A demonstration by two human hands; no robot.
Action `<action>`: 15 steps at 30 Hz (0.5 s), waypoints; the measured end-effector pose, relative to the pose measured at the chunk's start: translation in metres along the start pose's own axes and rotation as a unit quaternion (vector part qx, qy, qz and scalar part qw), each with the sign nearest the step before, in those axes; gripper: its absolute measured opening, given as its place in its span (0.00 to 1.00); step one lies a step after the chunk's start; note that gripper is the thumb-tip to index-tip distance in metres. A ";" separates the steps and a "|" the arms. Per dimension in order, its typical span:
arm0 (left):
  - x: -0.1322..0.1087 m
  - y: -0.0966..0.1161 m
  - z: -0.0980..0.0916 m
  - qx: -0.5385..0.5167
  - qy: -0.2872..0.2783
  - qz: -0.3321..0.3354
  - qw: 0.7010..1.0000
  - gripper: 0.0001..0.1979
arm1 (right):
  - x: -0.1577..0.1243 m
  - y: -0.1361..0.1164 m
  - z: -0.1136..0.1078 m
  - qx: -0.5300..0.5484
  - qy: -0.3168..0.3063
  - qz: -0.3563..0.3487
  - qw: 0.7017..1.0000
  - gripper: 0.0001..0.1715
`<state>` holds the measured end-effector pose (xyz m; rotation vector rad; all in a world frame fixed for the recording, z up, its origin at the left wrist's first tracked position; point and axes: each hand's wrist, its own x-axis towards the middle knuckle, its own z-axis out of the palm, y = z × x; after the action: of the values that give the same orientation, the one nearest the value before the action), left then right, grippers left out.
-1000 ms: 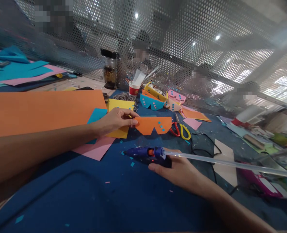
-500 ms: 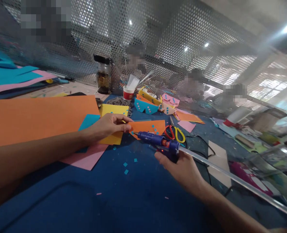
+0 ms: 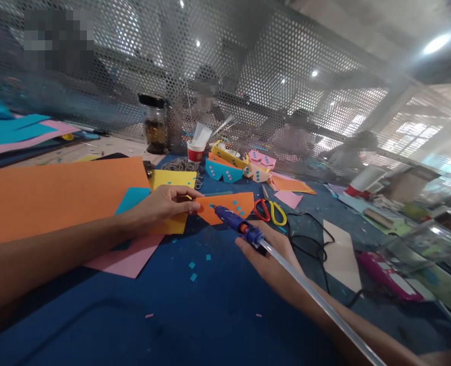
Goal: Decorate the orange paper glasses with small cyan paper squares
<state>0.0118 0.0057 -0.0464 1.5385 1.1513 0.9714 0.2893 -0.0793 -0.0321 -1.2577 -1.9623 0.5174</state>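
Between thumb and fingers, my left hand [image 3: 172,203] pinches the left end of an orange paper cutout [image 3: 227,204] dotted with small blue squares. My right hand [image 3: 273,251] is wrapped round a blue hot glue gun [image 3: 235,222], from whose back a long clear glue stick [image 3: 309,287] runs out. The gun's nozzle is at the cutout's left part, by a blue square; whether it touches cannot be made out. Loose blue paper squares [image 3: 192,265] lie on the blue table in front. Yellow paper [image 3: 178,223] lies under my left hand.
Scissors with red and yellow handles [image 3: 278,213] lie right of the cutout. Behind stand decorated paper masks [image 3: 224,172], a paper cup [image 3: 195,152] and a lidded jar [image 3: 155,127]. A black cord [image 3: 305,244] trails at right. Large orange paper [image 3: 58,193] covers the left.
The glue gun has swung so its nozzle points more up and left, and its tip now shows over the cutout's face. My left hand keeps its pinch. The camera view has shifted slightly.
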 end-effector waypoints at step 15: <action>-0.003 0.001 0.001 -0.037 -0.012 0.013 0.999 0.17 | 0.000 -0.003 0.002 0.019 -0.026 0.016 0.999 0.11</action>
<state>0.0123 0.0027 -0.0453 1.5057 1.0704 0.9991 0.2860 -0.0801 -0.0318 -1.2653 -1.9695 0.6069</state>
